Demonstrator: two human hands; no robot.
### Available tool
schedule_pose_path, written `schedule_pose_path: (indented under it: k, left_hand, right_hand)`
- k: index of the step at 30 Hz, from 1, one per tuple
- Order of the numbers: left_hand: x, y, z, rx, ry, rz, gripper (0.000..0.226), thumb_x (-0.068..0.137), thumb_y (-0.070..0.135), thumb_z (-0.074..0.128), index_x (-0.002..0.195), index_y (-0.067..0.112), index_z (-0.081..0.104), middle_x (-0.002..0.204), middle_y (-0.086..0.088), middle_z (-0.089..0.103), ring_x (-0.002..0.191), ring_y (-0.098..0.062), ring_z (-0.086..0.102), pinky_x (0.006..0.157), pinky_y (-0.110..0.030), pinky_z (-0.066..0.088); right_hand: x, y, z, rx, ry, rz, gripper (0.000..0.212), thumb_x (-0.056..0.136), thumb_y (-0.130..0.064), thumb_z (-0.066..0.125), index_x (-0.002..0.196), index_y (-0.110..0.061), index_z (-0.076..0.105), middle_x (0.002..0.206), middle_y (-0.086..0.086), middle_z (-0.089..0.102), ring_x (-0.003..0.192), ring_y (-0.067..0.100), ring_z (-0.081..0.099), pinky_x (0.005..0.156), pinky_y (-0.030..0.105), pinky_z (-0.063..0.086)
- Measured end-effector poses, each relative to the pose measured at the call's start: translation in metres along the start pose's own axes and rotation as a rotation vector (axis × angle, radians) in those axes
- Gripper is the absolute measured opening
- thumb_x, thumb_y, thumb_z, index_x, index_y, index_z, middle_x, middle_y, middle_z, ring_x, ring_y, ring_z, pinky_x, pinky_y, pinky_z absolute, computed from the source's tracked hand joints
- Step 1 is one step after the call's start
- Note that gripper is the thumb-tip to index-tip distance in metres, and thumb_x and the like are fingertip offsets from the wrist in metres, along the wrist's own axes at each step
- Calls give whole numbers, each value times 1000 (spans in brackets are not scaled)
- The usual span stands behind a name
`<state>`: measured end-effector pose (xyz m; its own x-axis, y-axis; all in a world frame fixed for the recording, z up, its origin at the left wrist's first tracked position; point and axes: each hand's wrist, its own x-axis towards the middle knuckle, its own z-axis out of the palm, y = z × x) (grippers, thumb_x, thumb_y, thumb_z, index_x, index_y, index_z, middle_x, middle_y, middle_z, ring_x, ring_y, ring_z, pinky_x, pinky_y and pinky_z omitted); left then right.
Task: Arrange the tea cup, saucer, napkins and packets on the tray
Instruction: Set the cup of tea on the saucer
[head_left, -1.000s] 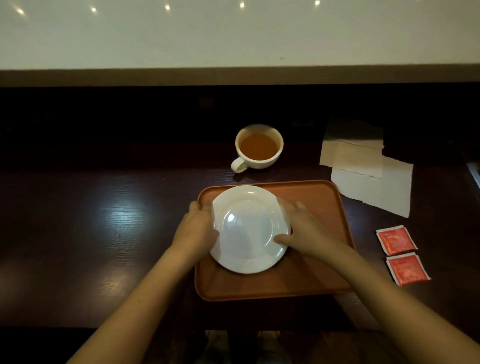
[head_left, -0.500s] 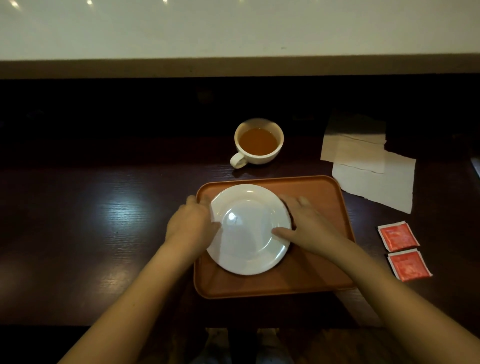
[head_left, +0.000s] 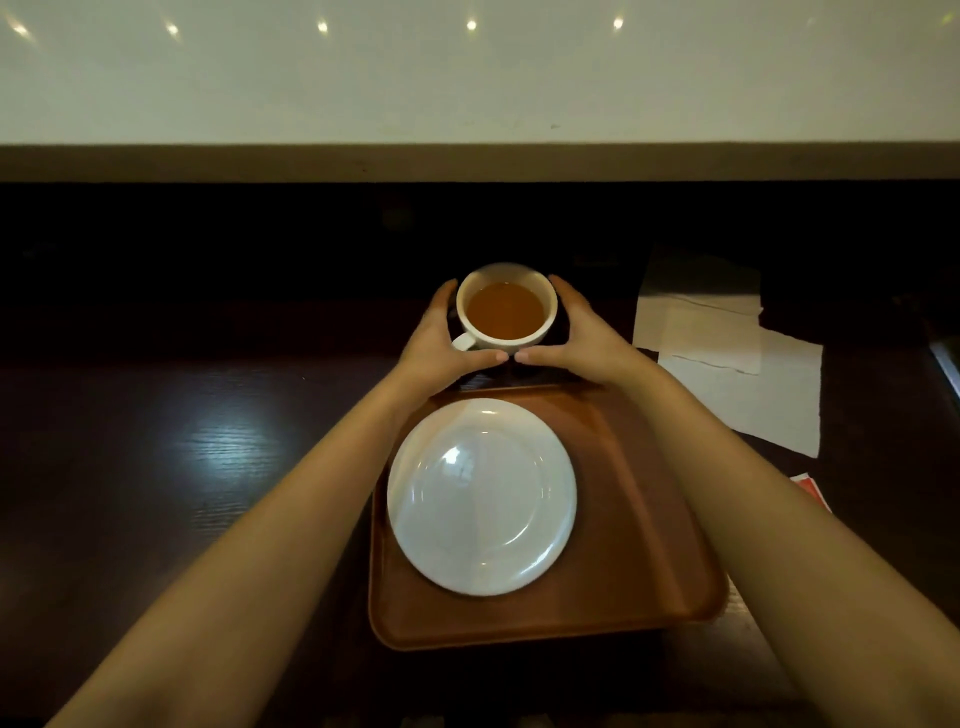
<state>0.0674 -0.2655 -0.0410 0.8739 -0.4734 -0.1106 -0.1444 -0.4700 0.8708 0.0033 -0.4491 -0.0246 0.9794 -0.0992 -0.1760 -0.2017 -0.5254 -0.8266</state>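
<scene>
Beyond tray (head_left: 613, 597), tea cup (head_left: 505, 307) cupped between left hand (head_left: 441, 349), right hand (head_left: 581, 338); both grips curled around it.

Café or restaurant seating: dark wood surface (head_left: 156, 467), brown serving tray (head_left: 623, 571), cup (head_left: 506, 306) of tea, paper napkins (head_left: 737, 374), red packet (head_left: 810, 491), ceiling spotlights reflected in glossy pale wall (head_left: 467, 78).

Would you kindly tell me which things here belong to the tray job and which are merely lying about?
Part of the job:
tea cup, cupped by left hand and right hand
saucer
tray
napkins
red packet, mostly hidden by the right arm

Just lying about:
nothing else visible on the dark table
</scene>
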Motion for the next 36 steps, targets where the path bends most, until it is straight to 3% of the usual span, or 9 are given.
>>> schedule_pose_path:
  k: [3, 5, 7, 12, 18, 22, 29, 32, 36]
  left_hand:
    - [3, -3, 1, -68, 13, 36, 87, 64, 27, 82, 135, 26, 31, 117, 20, 45, 96, 10, 46, 68, 6, 38]
    - [5, -5, -1, -91, 11, 32, 86, 64, 27, 82, 134, 26, 33, 121, 15, 48, 101, 4, 49, 71, 3, 41]
    - [6, -7, -2, -96, 6, 34, 86, 64, 27, 82, 135, 25, 34, 130, 7, 50, 109, -3, 48, 76, -5, 44]
    - [-5, -9, -1, -126, -15, 48, 85, 66, 22, 81, 137, 23, 33, 135, 2, 48, 118, -10, 48, 90, -17, 43]
    - [-24, 1, -9, -128, -15, 86, 83, 68, 24, 80, 137, 25, 33, 131, 9, 47, 114, -5, 49, 81, -3, 45]
    - [-48, 10, -16, -165, -44, 105, 85, 64, 22, 82, 135, 25, 36, 130, 9, 50, 115, -2, 51, 87, -9, 46]
    - [-98, 14, -25, -165, -81, 96, 89, 57, 21, 86, 133, 24, 39, 128, 11, 51, 117, -1, 50, 91, -10, 43]
    - [-118, 9, -26, -194, -98, 57, 95, 51, 28, 88, 132, 29, 39, 129, 12, 52, 119, -3, 51, 95, -21, 45]
    - [-135, -1, -28, -133, -123, 42, 95, 49, 36, 86, 131, 33, 38, 135, 8, 48, 125, -10, 46, 103, -45, 43]
  right_hand:
    - [6, 5, 2, 64, 11, -42, 86, 72, -29, 76, 139, -28, 23, 145, 2, 35, 126, 13, 38, 92, 15, 38]
    - [9, 8, 4, 78, 39, -64, 83, 71, -29, 76, 137, -30, 25, 143, 0, 38, 120, 6, 38, 78, 0, 37]
    - [9, 12, 7, 86, 63, -79, 83, 71, -29, 76, 136, -30, 26, 142, 1, 38, 118, 5, 37, 74, -7, 35]
    - [0, 17, 14, 100, 81, -87, 84, 71, -31, 76, 137, -31, 24, 143, -1, 36, 119, 4, 37, 78, 1, 37]
    - [-22, 5, 14, 163, 100, -111, 84, 71, -28, 76, 137, -28, 24, 144, 1, 34, 122, 7, 38, 85, 5, 41]
    - [-45, -6, 16, 207, 106, -145, 86, 68, -24, 79, 135, -28, 26, 142, 0, 34, 122, 7, 40, 87, -1, 38]
    - [-94, -21, 34, 195, 107, -146, 87, 62, -24, 83, 131, -31, 29, 135, -3, 35, 113, -21, 37, 84, -3, 35]
    - [-114, -24, 47, 213, 113, -110, 89, 61, -23, 83, 131, -29, 29, 137, -2, 35, 116, -15, 37, 90, 1, 36]
    - [-136, -27, 65, 226, 127, -87, 87, 62, -22, 83, 130, -29, 28, 132, -6, 34, 113, -23, 33, 87, -3, 32]
